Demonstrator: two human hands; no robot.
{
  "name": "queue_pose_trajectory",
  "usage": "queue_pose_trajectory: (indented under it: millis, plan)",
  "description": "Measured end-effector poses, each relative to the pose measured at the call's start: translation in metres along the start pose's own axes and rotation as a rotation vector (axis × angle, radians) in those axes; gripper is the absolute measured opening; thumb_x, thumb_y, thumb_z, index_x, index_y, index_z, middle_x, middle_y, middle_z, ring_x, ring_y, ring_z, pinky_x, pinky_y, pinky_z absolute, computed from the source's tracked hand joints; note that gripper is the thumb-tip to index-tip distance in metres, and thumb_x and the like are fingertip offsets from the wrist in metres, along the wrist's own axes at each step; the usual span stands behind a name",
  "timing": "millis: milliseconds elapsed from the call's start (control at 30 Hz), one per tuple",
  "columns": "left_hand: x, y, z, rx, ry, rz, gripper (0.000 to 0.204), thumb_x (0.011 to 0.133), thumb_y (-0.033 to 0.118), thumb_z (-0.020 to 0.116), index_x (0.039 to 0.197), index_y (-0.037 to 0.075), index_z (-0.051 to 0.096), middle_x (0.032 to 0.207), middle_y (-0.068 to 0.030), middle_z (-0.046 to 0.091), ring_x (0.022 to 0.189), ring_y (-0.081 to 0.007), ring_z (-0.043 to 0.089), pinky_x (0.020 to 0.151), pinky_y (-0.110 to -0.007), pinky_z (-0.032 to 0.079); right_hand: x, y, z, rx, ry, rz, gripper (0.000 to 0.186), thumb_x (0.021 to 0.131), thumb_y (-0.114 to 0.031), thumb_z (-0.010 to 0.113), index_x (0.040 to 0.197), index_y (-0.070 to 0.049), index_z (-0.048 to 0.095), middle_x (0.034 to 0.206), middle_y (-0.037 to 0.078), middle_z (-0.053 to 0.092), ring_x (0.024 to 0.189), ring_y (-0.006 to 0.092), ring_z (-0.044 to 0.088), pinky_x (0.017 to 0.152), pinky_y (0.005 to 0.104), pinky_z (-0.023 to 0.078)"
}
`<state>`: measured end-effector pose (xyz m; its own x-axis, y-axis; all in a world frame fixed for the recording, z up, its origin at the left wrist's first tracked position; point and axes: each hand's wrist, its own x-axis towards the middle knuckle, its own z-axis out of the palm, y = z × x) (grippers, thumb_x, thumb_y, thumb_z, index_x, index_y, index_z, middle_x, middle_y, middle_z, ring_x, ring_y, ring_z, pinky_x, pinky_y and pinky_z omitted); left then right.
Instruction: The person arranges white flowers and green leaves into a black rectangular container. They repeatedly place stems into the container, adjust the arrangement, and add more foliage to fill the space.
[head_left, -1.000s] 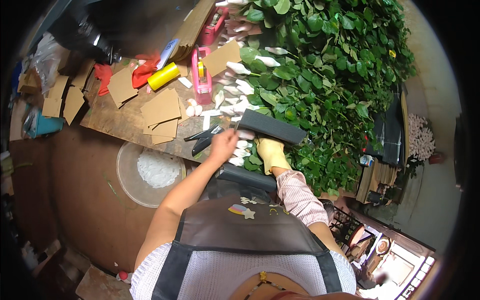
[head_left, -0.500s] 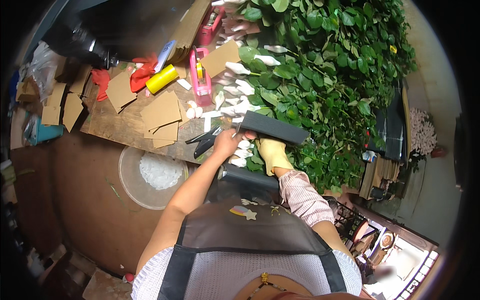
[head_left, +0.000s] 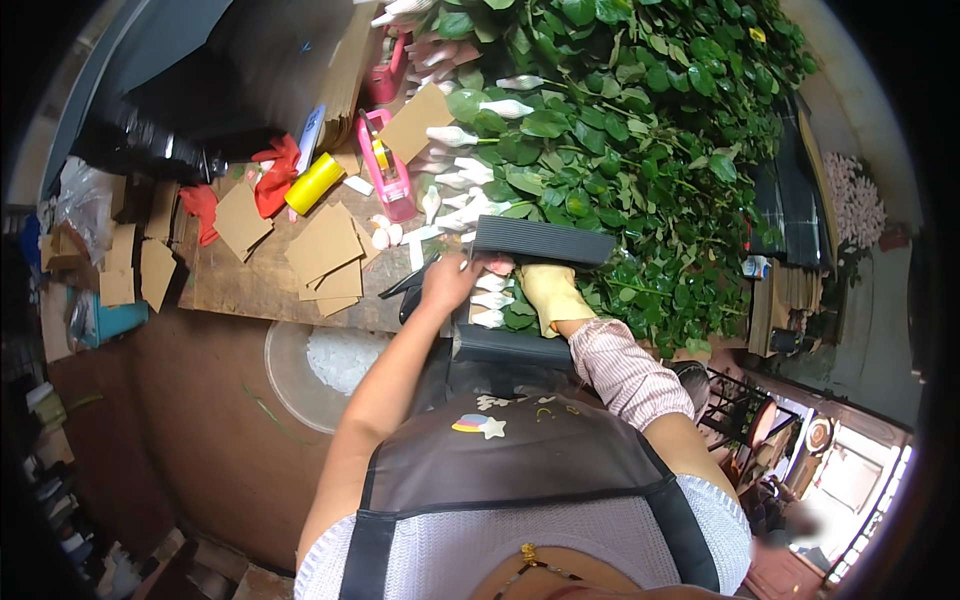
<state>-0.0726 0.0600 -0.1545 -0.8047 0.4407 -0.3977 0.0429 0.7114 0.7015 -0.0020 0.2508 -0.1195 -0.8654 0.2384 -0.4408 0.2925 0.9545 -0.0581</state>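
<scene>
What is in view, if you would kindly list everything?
Table: one, brown, left
Leafy stems: many, green, upper right
Flower heads: many, mostly white, left of stems
Blocks: two, dark grey, centre
Tape dispensers: two, pink, beside flower heads
Cardboard: several pieces, brown, left
Roll: one, yellow, near cardboard
Crumpled pieces: some, red, near cardboard
Tool: one, black, near table edge
Tub: one, translucent, below table edge
Bin: one, turquoise, far left
Apron: one, grey, lower middle
Left hand: one, bare, at upper block
Right hand: one, yellow-gloved, among stems

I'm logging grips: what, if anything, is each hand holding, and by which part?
It cannot be told. The left hand is at the pink flower head, its grip unclear; the dark ridged block hides the fingers of the gloved right hand.
</scene>
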Motion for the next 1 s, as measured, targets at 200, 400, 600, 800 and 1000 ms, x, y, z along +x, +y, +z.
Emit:
queue_pose_trajectory:
  millis: [200,400,600,800,1000]
  plan:
    - [0.009,-0.016,0.049,-0.334,0.205,0.06,0.032,0.089,0.03,0.067,0.084,-0.002,0.071,0.071,-0.0206,0.069,0.065,-0.0377,0.066,0.065,-0.045,0.051,0.01,0.004,0.015,0.072,-0.002,0.089,0.035,0.098,-0.021,0.055,0.127,-0.007,0.068,0.131,0.019,0.065,0.117,0.038,0.066,0.09,0.0496,0.056]
    - [-0.006,-0.021,0.017,-0.983,0.456,-0.093,0.031,0.099,0.021,0.063,0.076,0.002,0.067,0.067,0.0016,0.06,0.063,-0.0093,0.052,0.061,-0.029,0.043,0.001,-0.001,0.0,-0.041,-0.205,0.046,0.036,0.098,-0.028,0.056,0.123,-0.007,0.071,0.116,0.019,0.073,0.106,0.0382,0.071,0.09,0.0485,0.056]
    - [-0.024,-0.038,-0.015,-0.21,-0.02,0.056,0.032,0.087,0.031,0.073,0.075,0.004,0.061,0.068,-0.0113,0.065,0.066,-0.0291,0.064,0.066,-0.042,0.05,-0.014,0.02,-0.011,0.166,-0.228,-0.102,0.041,0.094,-0.04,0.062,0.113,-0.005,0.072,0.113,0.017,0.073,0.104,0.0355,0.071,0.091,0.0483,0.056]
    - [-0.024,-0.014,0.014,-0.085,-0.145,-0.018,0.041,0.087,0.046,0.076,0.085,0.005,0.073,0.074,-0.0228,0.069,0.07,-0.0373,0.069,0.068,-0.045,0.052,-0.009,0.007,0.004,0.086,-0.204,-0.011,0.034,0.091,-0.031,0.068,0.116,-0.009,0.074,0.112,0.012,0.074,0.105,0.0325,0.072,0.085,0.0471,0.058]
    - [-0.026,-0.017,0.038,-0.743,0.055,-0.048,0.02,0.089,0.013,0.071,0.075,-0.001,0.069,0.065,0.0014,0.062,0.058,-0.0073,0.052,0.053,-0.029,0.041,-0.003,0.01,0.021,0.005,-0.134,-0.032,0.041,0.093,-0.039,0.067,0.121,-0.01,0.071,0.113,0.013,0.074,0.103,0.0321,0.072,0.086,0.0465,0.058]
